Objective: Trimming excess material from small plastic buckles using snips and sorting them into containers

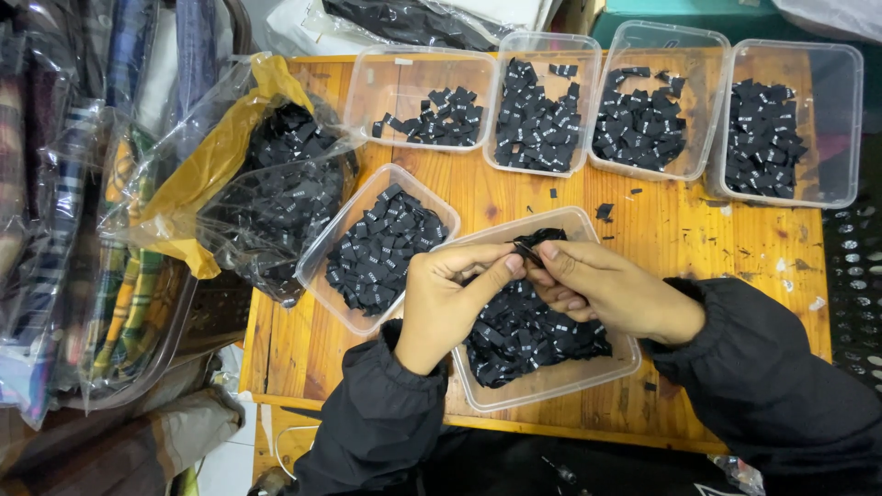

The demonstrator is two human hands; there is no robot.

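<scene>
Both hands are over the near tub (551, 386), the clear one sitting on the counter (303, 349) right in front of the person. Left hand (446, 298) and right hand (602, 289) meet at a single black label (528, 250), fingertips of both pinched shut on it, just above the pile of labels (524, 335) in that tub. So the label is in the air between the two grips, not down in any tub.

What I'd worry about from here:

- These labels are small and all look the same black. Two stuck together would be easy to miss, so a pair could get handled as one.
- The second tub (377, 248) sits touching the near tub on the left, heaped close to its rim. A loose flick of the left hand could drop a label in the wrong pile, and you'd never spot it again.
- There are already stray bits (604, 211) on the bare wood between the near tub and the far row (606, 106). More would likely slip out if the pinch loosens.
- The open bag (276, 193) at the left is slumped against the second tub and looks ready to spill into it if bumped.
- Sleeves hang low over the near tub's rim, so a drag could tip it off the near edge.
</scene>
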